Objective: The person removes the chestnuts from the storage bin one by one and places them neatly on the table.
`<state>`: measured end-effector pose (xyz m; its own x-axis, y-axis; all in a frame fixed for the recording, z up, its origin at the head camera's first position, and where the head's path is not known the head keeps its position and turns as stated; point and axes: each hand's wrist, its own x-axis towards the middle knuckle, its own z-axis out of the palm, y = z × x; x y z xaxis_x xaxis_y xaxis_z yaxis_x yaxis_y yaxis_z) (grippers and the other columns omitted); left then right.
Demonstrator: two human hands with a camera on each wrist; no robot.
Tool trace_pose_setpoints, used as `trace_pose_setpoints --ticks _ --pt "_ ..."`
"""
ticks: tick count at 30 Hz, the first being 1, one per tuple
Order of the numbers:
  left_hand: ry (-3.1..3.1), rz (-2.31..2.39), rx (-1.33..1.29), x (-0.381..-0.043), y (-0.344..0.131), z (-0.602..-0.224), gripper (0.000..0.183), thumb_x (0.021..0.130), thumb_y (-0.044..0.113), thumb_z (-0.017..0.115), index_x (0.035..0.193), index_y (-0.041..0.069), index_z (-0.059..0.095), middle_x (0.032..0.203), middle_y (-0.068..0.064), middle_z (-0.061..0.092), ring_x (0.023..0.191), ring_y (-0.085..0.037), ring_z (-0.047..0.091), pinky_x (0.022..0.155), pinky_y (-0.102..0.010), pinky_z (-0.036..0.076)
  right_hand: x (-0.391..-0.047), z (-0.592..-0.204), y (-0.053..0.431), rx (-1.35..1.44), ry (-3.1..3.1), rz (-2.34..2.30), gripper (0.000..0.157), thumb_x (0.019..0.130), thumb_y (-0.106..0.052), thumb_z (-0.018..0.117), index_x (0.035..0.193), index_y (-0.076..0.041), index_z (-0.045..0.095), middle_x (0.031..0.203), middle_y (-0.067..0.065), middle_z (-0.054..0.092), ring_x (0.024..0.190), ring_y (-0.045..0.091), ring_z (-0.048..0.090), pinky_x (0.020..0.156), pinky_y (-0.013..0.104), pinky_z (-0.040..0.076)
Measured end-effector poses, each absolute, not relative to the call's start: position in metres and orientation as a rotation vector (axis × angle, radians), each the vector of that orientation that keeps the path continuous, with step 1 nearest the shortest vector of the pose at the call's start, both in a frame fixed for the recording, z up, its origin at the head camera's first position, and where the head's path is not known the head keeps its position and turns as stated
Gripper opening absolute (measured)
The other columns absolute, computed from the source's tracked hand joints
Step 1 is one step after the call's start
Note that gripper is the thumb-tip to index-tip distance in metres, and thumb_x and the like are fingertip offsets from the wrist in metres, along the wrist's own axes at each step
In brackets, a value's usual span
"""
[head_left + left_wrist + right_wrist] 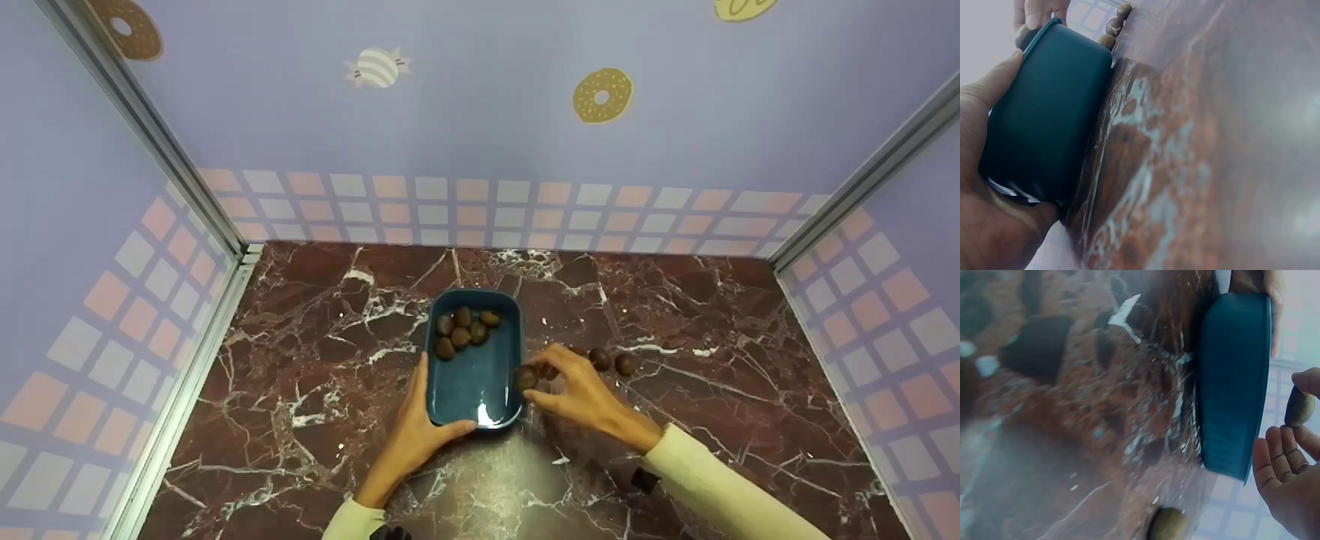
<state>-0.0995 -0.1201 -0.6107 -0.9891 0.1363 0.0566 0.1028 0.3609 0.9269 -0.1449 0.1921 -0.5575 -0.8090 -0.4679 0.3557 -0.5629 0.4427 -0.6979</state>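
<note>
Brown chestnut-like piece (526, 377) is pinched between thumb and fingers of the right hand (577, 390), right at the teal tray's (472, 394) right-hand rim. Left hand (424, 424) has thumb and fingers clasped round the near-left corner, while more nuts (460, 337) huddle toward the far end and a few strays (600, 360) sit on the marbled table (337, 375).

Lilac walls (487, 127) — printed with doughnuts (602, 112), a candy (377, 67), pale squares (472, 215) — edge a veined marble tabletop (337, 405).
</note>
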Motion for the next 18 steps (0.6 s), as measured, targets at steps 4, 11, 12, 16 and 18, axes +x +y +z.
trace_pose_setpoints --ticks 4,11,12,16,18 --pt "2.575 1.735 0.251 -0.101 -0.119 -0.610 0.141 0.078 0.042 0.102 0.177 0.005 0.008 0.180 -0.031 0.011 0.165 -0.050 0.016 0.129 -0.070 0.023 -0.143 -0.561 0.206 0.856 -2.587 1.310 0.037 0.086 -0.009 0.093 0.119 -0.011 0.077 0.105 -0.002 0.070 0.093 0.025 0.071 0.084 0.043 0.064" --pt "2.624 1.690 0.284 -0.101 -0.122 -0.609 0.142 0.077 0.042 0.103 0.176 0.002 0.010 0.179 -0.032 0.013 0.165 -0.051 0.018 0.130 -0.069 0.022 -0.141 -0.575 0.225 0.715 -2.623 1.312 0.036 0.084 -0.009 0.094 0.117 -0.010 0.078 0.107 -0.002 0.072 0.093 0.027 0.072 0.081 0.045 0.064" --pt "2.633 1.686 0.285 -0.101 -0.122 -0.609 0.142 0.077 0.042 0.103 0.176 0.001 0.010 0.179 -0.032 0.013 0.164 -0.052 0.019 0.129 -0.070 0.022 -0.140 -0.577 0.228 0.693 -2.631 1.308 0.037 0.084 -0.009 0.094 0.117 -0.010 0.078 0.107 -0.001 0.073 0.093 0.027 0.072 0.080 0.045 0.064" --pt "2.660 1.692 0.298 -0.101 -0.122 -0.611 0.140 0.078 0.041 0.102 0.175 0.000 0.010 0.179 -0.033 0.014 0.163 -0.053 0.021 0.128 -0.071 0.023 -0.140 -0.585 0.238 0.614 -2.646 1.297 0.037 0.083 -0.009 0.095 0.116 -0.007 0.077 0.107 0.001 0.072 0.092 0.028 0.069 0.079 0.042 0.062" --pt "2.669 1.708 0.298 -0.102 -0.122 -0.611 0.139 0.078 0.042 0.102 0.176 0.001 0.011 0.179 -0.031 0.014 0.163 -0.052 0.022 0.129 -0.070 0.024 -0.139 -0.589 0.244 0.576 -2.652 1.286 0.038 0.082 -0.009 0.096 0.115 -0.006 0.077 0.106 0.001 0.072 0.093 0.025 0.068 0.080 0.039 0.060"
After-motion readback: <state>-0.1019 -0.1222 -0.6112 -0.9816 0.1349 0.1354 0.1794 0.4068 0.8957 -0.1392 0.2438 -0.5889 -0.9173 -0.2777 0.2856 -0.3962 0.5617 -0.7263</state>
